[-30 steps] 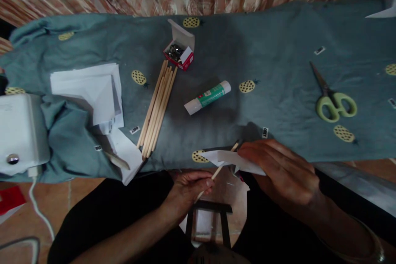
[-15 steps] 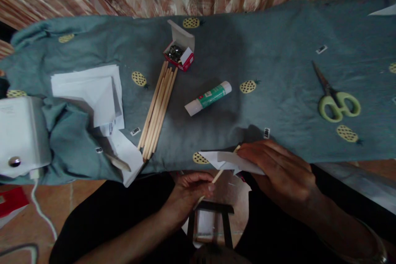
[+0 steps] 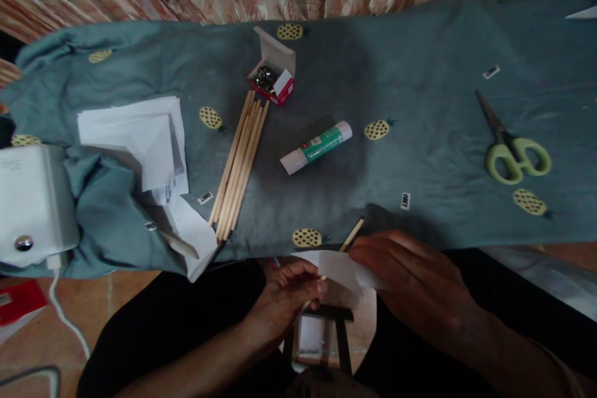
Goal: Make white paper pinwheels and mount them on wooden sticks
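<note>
My left hand pinches a thin wooden stick between thumb and fingers. The stick slants up to the right, its far tip over the cloth's front edge. A white paper piece lies across the stick's middle and hides part of it. My right hand is closed on the right side of this paper, its fingertips by the stick; whether they also grip the stick is hidden. Beyond the hands, a green-and-white glue stick lies on the cloth.
On the green pineapple-print cloth lie several wooden sticks, an open red box of small metal pieces, and white paper sheets. Green-handled scissors rest at right. A white device with a cable stands at left.
The paper and my right hand have moved down and slightly left along the stick. More of the stick's upper end now shows. My left hand has hardly moved.
</note>
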A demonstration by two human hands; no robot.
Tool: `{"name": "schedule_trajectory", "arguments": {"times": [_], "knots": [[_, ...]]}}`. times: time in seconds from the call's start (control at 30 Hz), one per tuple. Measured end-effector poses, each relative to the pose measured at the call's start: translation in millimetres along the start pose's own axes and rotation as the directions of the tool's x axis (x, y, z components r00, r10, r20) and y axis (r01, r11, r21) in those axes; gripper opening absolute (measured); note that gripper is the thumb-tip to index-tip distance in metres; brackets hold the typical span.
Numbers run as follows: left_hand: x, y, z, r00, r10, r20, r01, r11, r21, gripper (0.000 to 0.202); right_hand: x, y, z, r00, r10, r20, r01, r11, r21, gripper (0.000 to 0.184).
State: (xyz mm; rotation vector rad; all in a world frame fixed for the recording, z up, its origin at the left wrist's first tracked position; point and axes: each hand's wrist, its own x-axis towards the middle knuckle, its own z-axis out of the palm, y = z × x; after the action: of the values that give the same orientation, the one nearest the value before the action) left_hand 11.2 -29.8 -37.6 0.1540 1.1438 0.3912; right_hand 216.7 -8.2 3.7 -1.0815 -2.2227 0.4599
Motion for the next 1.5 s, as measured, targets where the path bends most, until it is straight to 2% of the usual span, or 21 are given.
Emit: {"name": "schedule_trajectory", "arguments": {"times": [0.07,0.27,0.4,0.73,1.23,1.4,1.5], "knots": [[0.5,-0.8,-0.7,1.000,0.002,-0.008,-0.002,1.000,0.008,0.039,-1.3,-1.6,-0.9,1.000,0.017,0.023,-0.018,1.000,0.010,0.024],[0.6,2.8,2.5,1.000,0.005,-0.002,-0.005,1.000,0.020,0.034,-14.7,4.9,-1.8,0.990,0.138,-0.025,-0.138,0.990,-0.029,0.033],[1.2,4.2,4.0,1.000,0.006,-0.012,-0.006,1.000,0.023,0.035,-13.1,8.1,-4.7,0.975,0.220,0.022,-0.220,0.975,0.026,0.036],[1.6,4.3,5.0,1.000,0.010,0.009,-0.010,1.000,0.016,0.032,-15.5,19.5,-0.8,0.973,0.229,0.012,-0.229,0.971,0.070,0.038],[0.2,7.8,5.8,1.000,-0.014,-0.004,0.014,1.000,0.008,0.030,-11.9,18.5,-2.3,0.967,0.252,0.029,-0.254,0.964,0.077,0.033],[0.5,7.7,5.3,1.000,-0.016,0.000,0.016,1.000,0.017,0.030,-6.5,18.0,-2.3,0.946,0.323,0.016,-0.322,0.940,0.109,0.029],[0.7,7.8,6.0,1.000,-0.024,-0.001,0.024,1.000,0.019,0.031,-3.9,18.3,-3.5,0.920,0.388,0.060,-0.393,0.911,0.123,0.025]]}}
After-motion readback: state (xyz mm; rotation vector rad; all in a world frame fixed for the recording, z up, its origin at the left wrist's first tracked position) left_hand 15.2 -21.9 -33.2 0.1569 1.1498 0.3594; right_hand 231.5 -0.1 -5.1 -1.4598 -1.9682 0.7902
